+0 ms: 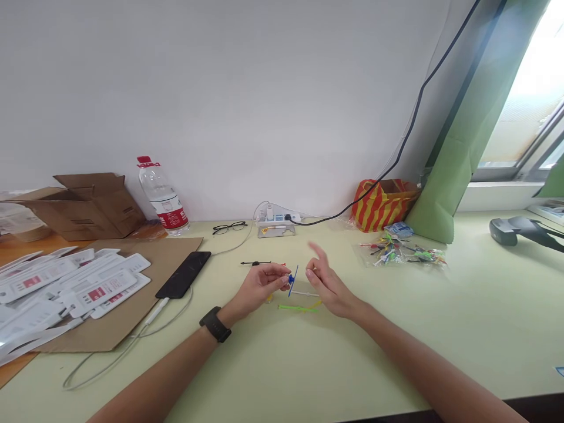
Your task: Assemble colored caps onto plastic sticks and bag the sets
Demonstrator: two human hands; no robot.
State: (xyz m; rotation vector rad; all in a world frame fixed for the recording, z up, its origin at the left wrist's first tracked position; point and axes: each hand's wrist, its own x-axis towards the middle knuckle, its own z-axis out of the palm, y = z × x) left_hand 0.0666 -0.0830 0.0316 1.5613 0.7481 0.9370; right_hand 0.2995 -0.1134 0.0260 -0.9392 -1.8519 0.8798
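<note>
Between the thumb and fingers of my left hand (264, 283) is a small blue plastic propeller (292, 280), its thin blade standing nearly upright. My right hand (329, 286) is just to the right of it, apart from the blade, with the index finger raised and somewhat blurred and the other fingers partly curled. Nothing shows in its grasp. Under and between the hands lie a bright green plastic stick (297, 308), a white stick (305, 293) and a yellow piece (315, 304), partly hidden. A black stick (253, 263) lies behind my left hand.
Clear bags of coloured plastic pieces (388, 249) lie right, before a striped bag (376, 205). Glasses (230, 227) and a power strip (277, 217) sit by the wall. Left are a phone (184, 274), cardboard (132, 305), white tags (101, 291), a bottle (164, 200) and a box (97, 205).
</note>
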